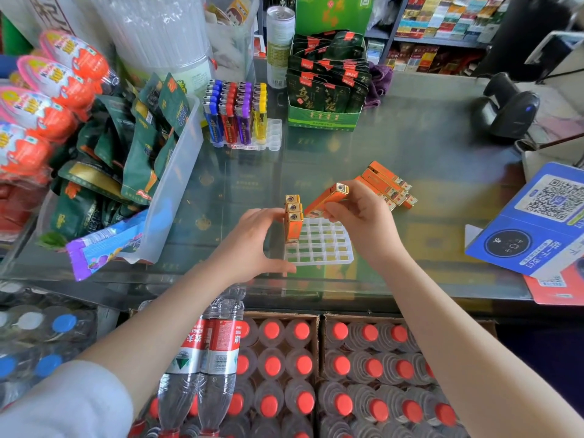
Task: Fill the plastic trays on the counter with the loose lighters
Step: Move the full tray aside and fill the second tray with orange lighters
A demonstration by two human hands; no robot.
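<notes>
Head view: your right fingers (339, 207) pinch one orange lighter (325, 199), held tilted with its metal top up toward 1 o'clock, above the far edge of the near tray (322, 251). Your right hand (363, 222) is curled round that lighter's lower end. Your left fingers (271, 216) are straight and touch the side of three upright lighters (293, 222) standing in a row at the tray's 10 o'clock corner; your left thumb (278, 267) lies near the tray's 8 o'clock corner, and I cannot tell whether it touches. Your left hand (249, 245) grips nothing.

The tray's other cells hold nothing. At 1 o'clock from the tray, just beyond your right hand, the loose lighters (388, 186) lie in a pile on the glass counter (426, 153).

Farther off at 11 o'clock stands a second tray (274, 134), mostly filled with blue, red, purple and yellow lighters (235, 112), with its right-hand column of cells unfilled. A green box (322, 120) of sachets sits at 12 o'clock, a clear bin (177, 184) of packets at 9 o'clock, and a blue QR sign (537, 222) at 3 o'clock. Bottles (341, 368) with red caps fill cartons at 6 o'clock, below the counter.
</notes>
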